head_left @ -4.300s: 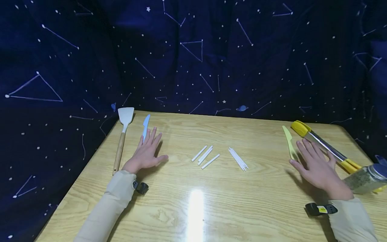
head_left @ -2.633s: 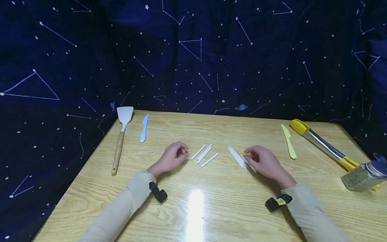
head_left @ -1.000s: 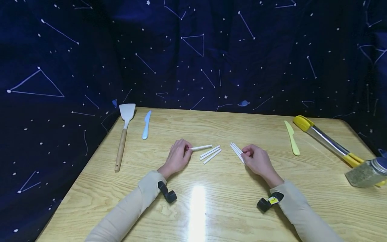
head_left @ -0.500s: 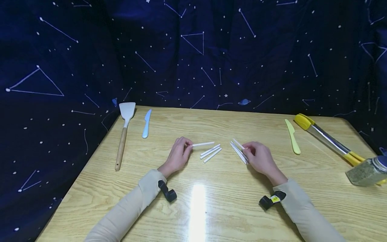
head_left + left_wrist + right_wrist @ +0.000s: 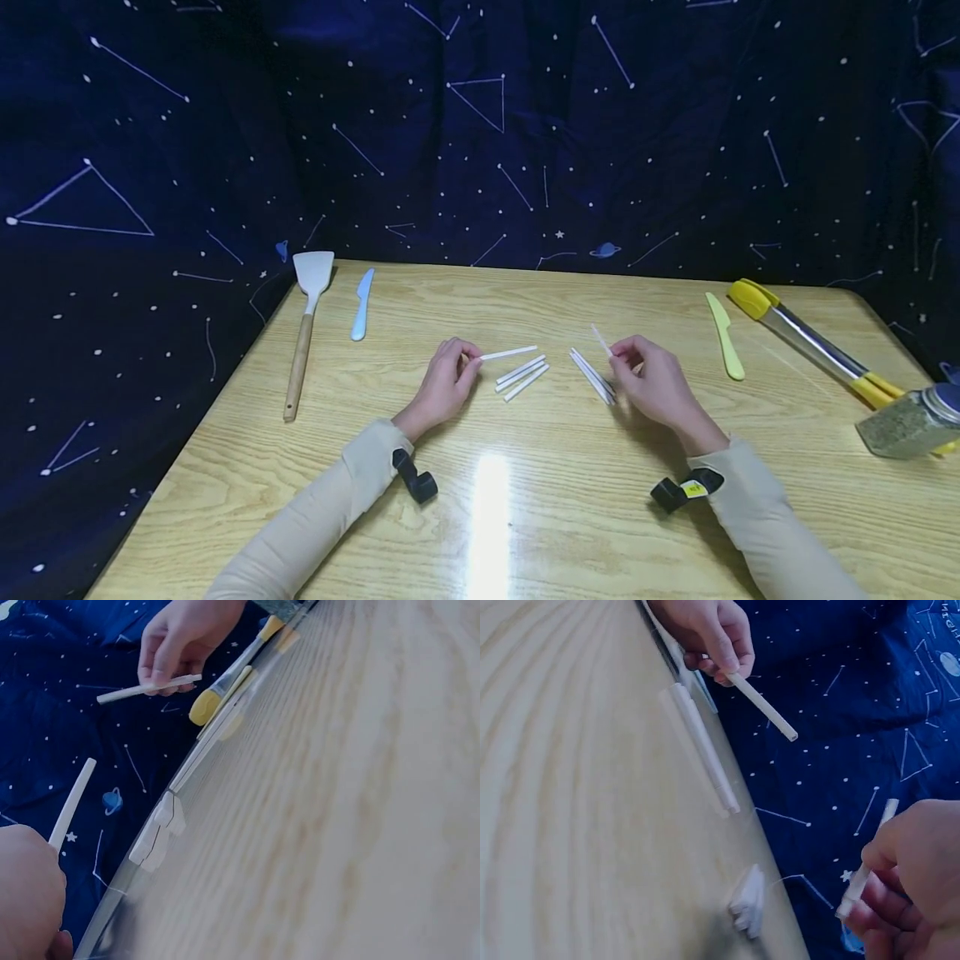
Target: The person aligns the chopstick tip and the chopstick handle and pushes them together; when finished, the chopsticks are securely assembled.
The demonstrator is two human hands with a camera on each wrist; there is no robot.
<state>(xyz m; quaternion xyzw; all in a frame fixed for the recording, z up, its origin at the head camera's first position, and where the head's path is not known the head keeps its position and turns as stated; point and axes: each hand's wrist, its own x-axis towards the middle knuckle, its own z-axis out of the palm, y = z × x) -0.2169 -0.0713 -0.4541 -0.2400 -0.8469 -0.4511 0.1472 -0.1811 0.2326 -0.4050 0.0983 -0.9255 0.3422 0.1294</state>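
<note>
The left hand point(image 5: 442, 379) and right hand point(image 5: 652, 383) are over the table point(image 5: 592, 517), apart. The left stick point(image 5: 510, 353) extends from the left hand toward the right; the right stick point(image 5: 602, 340) extends from the right hand, forward and leftward. Three loose sticks point(image 5: 527, 383) lie right of the left hand, nearer the person than the left stick. A bundle point(image 5: 592, 377) lies just left of the right hand. Left of the left hand: left knife point(image 5: 362, 304), farther forward, then spatula point(image 5: 300, 358). Right of the right hand: right knife point(image 5: 724, 336), then tongs point(image 5: 817, 346), jar point(image 5: 903, 425) at their near end; contact undetermined. Cloth point(image 5: 420, 167) hangs beyond both hands, behind the table.
</note>
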